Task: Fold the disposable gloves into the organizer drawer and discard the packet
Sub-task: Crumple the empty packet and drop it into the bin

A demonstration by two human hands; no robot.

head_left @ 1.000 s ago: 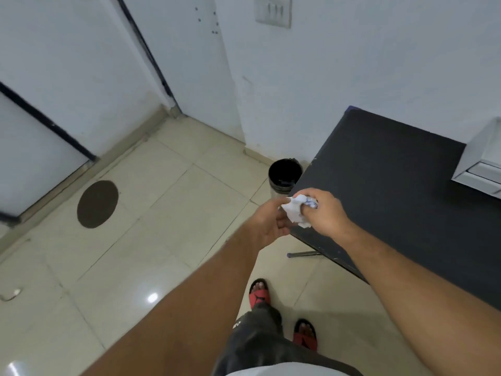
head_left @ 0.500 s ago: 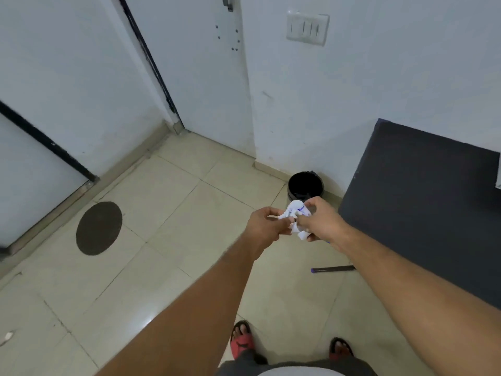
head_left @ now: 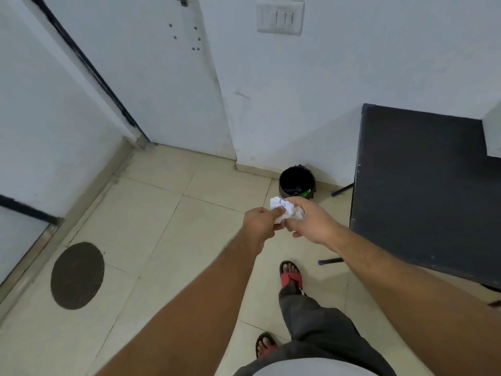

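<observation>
Both hands grip the crumpled packet: your left hand pinches one end, right hand closes around it, held just short of the bin for dropping.

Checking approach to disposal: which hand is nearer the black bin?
Right. The right hand sits just below the black bin in the picture; the left hand is further left. Both grip the crumpled packet.
</observation>
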